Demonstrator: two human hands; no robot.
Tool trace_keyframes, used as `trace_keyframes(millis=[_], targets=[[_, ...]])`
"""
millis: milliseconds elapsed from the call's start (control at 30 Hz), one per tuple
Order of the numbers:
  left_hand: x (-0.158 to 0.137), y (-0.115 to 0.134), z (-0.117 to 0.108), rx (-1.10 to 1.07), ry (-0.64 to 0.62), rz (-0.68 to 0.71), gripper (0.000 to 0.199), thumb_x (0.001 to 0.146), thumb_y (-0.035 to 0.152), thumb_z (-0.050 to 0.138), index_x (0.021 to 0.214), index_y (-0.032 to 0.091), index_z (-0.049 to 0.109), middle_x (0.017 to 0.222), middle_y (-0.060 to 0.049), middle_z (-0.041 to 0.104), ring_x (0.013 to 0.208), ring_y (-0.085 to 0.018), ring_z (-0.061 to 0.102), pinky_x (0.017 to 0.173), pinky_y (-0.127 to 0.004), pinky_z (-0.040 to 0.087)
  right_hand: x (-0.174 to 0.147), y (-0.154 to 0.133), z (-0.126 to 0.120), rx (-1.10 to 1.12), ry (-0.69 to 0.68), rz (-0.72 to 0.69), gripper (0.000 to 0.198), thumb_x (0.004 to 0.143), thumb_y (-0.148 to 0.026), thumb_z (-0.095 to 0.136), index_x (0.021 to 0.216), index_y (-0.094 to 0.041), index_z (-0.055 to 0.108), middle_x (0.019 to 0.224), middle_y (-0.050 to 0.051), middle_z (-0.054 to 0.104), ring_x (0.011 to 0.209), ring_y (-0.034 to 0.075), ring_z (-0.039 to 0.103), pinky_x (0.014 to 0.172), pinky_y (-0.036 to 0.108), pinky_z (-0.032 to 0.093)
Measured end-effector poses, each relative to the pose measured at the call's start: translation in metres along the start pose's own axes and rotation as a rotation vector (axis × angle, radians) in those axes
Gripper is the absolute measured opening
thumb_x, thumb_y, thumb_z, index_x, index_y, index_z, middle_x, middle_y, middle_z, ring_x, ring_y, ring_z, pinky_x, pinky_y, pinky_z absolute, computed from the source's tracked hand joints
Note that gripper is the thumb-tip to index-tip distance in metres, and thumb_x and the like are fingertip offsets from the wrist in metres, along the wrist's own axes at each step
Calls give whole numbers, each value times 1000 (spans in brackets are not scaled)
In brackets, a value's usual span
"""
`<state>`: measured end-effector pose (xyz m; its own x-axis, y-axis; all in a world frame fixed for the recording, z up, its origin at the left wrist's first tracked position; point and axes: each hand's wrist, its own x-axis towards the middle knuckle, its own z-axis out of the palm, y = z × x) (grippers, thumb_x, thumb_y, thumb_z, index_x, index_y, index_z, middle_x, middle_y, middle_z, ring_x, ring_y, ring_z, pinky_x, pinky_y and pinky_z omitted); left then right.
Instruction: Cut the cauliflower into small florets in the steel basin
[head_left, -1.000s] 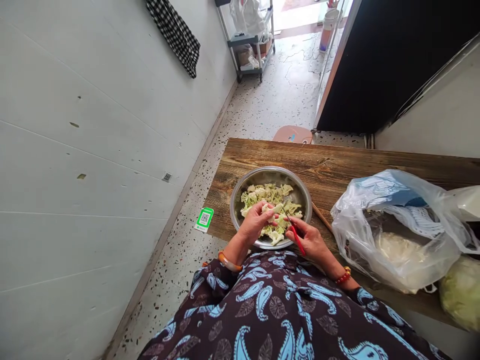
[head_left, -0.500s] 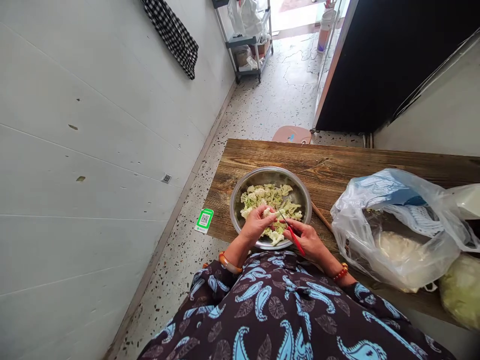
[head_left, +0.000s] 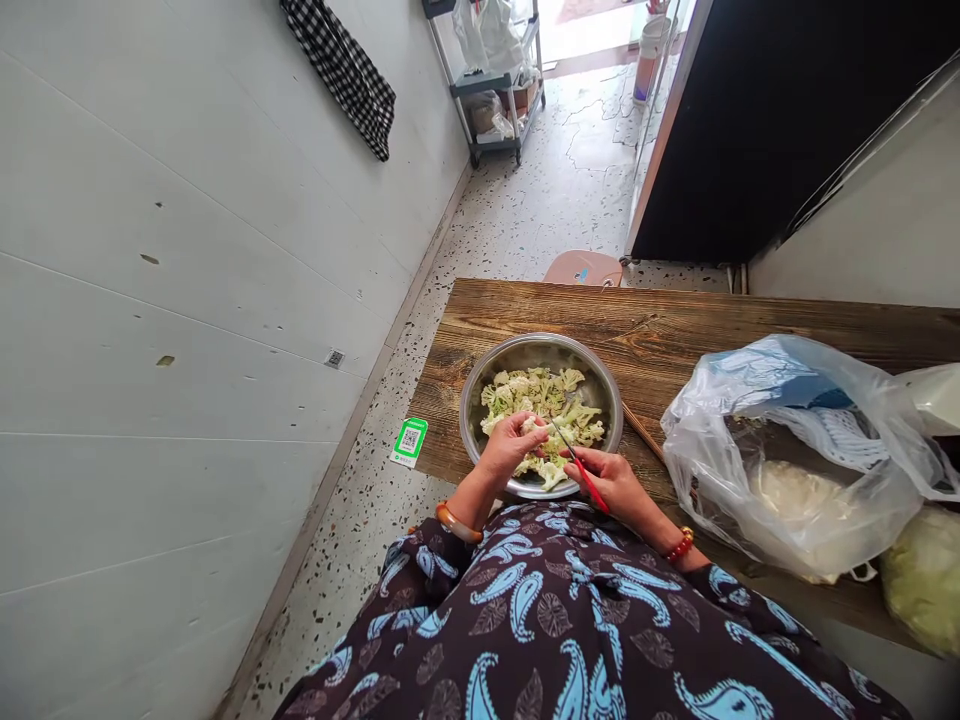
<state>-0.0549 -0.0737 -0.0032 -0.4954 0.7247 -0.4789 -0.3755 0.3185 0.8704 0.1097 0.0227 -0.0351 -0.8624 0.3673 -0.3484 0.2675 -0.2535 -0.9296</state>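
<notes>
A steel bowl (head_left: 466, 410) holding cut cauliflower florets (head_left: 551, 390) stands near the table's front edge. Over its near side, my left hand (head_left: 510, 445) is closed around a small cauliflower piece (head_left: 530, 424), mostly hidden by the fingers. My right hand (head_left: 613, 482) grips red-handled scissors (head_left: 592, 487) at the bowl's right rim. Their thin dark blades point up and left toward the piece in my left hand; whether they touch it I cannot tell.
A clear plastic bag (head_left: 697, 470) with pale contents lies right of the bowl, beside a wrapped pale-green vegetable (head_left: 926, 580). Chopsticks (head_left: 643, 432) lie between bowl and bag. A green QR card (head_left: 409, 441) sits at the wooden table's (head_left: 525, 300) left edge. A pink stool (head_left: 581, 268) stands beyond.
My left hand has shifted slightly left with the cauliflower piece. The scissors' tips have moved a little left too. The bowl has stayed in place.
</notes>
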Motion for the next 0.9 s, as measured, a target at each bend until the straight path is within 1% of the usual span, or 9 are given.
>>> trace_keyframes(millis=[133,267,333,400,500,567,633,800,900], targets=[[2,-3,-2,-26,-3,-14,39,65,40,83,86,14,63,86,-2,62,75,-13,63,61,-22,52,1,1,3,111,13,128,55,77,-60,66,106,-13,67,52,-6,49,42,8,37,39,21,28],[0,0,-5,-145,-54,-4,43,66,34,84,98,16,62,104,-6,67,84,-14,64,75,-28,55,2,0,0,218,105,191,60,75,-64,67,110,-15,64,57,-5,54,40,7,39,37,19,29],[-2,4,-5,-215,-70,-4,45,66,31,84,101,17,60,113,-9,67,90,-16,65,79,-31,55,2,-1,-3,266,129,175,60,75,-62,69,112,-16,63,61,-5,56,41,7,40,38,19,30],[-3,7,-5,-245,-75,-11,44,66,32,84,100,17,61,116,-11,67,92,-18,65,79,-31,55,2,-2,-6,285,125,160,60,76,-62,68,114,-17,62,62,-5,56,42,7,40,38,19,30],[-3,10,-3,-206,-72,-26,42,69,40,81,100,14,65,113,-12,67,89,-19,65,71,-28,53,2,-7,-7,233,103,116,59,77,-61,68,115,-16,63,63,-4,57,44,8,43,41,20,32],[-2,10,-2,-164,-55,-29,46,73,46,77,105,14,67,111,-13,68,89,-19,64,66,-26,51,0,-11,-6,176,96,56,57,77,-58,69,114,-15,65,65,-3,59,48,9,45,45,21,34],[-2,11,-1,-131,-59,-25,50,75,48,74,111,15,67,113,-12,67,91,-19,63,67,-26,50,-1,-16,-5,137,84,5,55,77,-56,70,113,-14,66,67,-2,59,51,9,45,49,22,35],[-4,15,1,-71,-170,30,60,65,31,83,120,17,64,114,-9,67,99,-21,61,77,-27,49,-3,-20,-3,113,35,-6,56,78,-57,68,114,-13,66,65,-3,56,52,9,41,49,23,33],[-6,20,4,-46,-182,71,56,67,30,82,119,19,63,112,-8,67,98,-21,61,76,-27,49,-3,-19,-3,95,33,-8,58,79,-58,67,117,-14,66,66,-2,56,53,9,41,49,23,32]])
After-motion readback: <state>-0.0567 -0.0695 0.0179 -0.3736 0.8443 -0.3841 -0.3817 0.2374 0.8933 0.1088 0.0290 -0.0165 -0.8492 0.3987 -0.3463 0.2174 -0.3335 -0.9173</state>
